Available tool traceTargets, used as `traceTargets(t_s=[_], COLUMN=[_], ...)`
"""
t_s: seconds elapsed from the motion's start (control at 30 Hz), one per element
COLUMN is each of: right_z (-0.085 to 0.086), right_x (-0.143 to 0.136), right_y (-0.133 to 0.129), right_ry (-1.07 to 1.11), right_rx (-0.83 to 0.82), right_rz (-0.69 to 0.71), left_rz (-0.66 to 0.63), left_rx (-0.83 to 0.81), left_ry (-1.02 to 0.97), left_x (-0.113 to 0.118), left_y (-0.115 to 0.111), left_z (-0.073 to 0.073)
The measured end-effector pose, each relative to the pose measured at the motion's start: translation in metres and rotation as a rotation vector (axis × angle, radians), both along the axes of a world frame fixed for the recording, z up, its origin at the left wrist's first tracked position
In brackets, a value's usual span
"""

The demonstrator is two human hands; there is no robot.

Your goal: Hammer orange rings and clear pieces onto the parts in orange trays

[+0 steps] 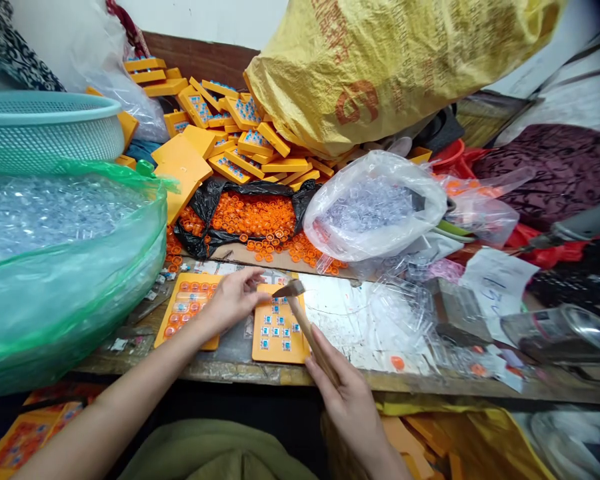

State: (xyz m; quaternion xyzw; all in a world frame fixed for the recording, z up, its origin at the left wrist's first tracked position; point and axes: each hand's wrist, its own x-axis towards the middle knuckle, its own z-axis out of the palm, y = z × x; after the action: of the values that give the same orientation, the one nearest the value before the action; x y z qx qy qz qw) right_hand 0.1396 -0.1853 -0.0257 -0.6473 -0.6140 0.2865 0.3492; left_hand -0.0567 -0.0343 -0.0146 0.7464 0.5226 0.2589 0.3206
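My right hand (347, 393) is wrapped around the wooden handle of a hammer (307, 323). The hammer's dark metal head is over the upper part of an orange-yellow panel (273, 353), which is set with several small blue-and-white square parts. Reaching in from the left, my left hand (235, 293) has its fingers bent and apart, the thumb at this panel's upper left edge. I see nothing held in it. Partly under my left forearm lies another orange-yellow panel (165, 333), filled with round orange caps and a clear piece across it.
Behind the panels, a black bag (205, 200) spills orange caps, beside a white bag (325, 233) of clear pieces. A green bag (120, 287) bulges at left. Orange-yellow blocks (195, 160) pile up behind. A metal block (457, 313) and a can (540, 333) stand at right.
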Motion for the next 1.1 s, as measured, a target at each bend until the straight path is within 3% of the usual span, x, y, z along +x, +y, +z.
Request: traceTargets(t_s=[0.2, 0.37, 0.57, 0.8, 0.97, 1.1], right_z=[-0.010, -0.006, -0.002, 0.001, 0.004, 0.010], right_x=[0.006, 0.011, 0.010, 0.009, 0.010, 0.011], right_y=[-0.001, -0.005, -0.004, -0.003, -0.003, -0.002], right_ry=[0.210, 0.208, 0.195, 0.033, -0.163, -0.218], right_rx=[-0.023, 0.003, -0.034, 0.075, 0.062, 0.041], right_rz=[-0.278, -0.334, -0.266, -0.097, 0.060, 0.093], left_rz=[-0.033, -0.118, -0.157, -0.097, -0.078, -0.097], left_rx=[0.103, 0.086, 0.125, 0.036, -0.024, -0.033], left_ry=[0.185, 0.247, 0.221, -0.065, -0.080, -0.097], left_x=[0.013, 0.017, 0.011, 0.020, 0.024, 0.022], left_y=[0.055, 0.066, 0.043, -0.007, -0.008, -0.008], left_z=[0.002, -0.002, 0.002, -0.003, -0.008, -0.008])
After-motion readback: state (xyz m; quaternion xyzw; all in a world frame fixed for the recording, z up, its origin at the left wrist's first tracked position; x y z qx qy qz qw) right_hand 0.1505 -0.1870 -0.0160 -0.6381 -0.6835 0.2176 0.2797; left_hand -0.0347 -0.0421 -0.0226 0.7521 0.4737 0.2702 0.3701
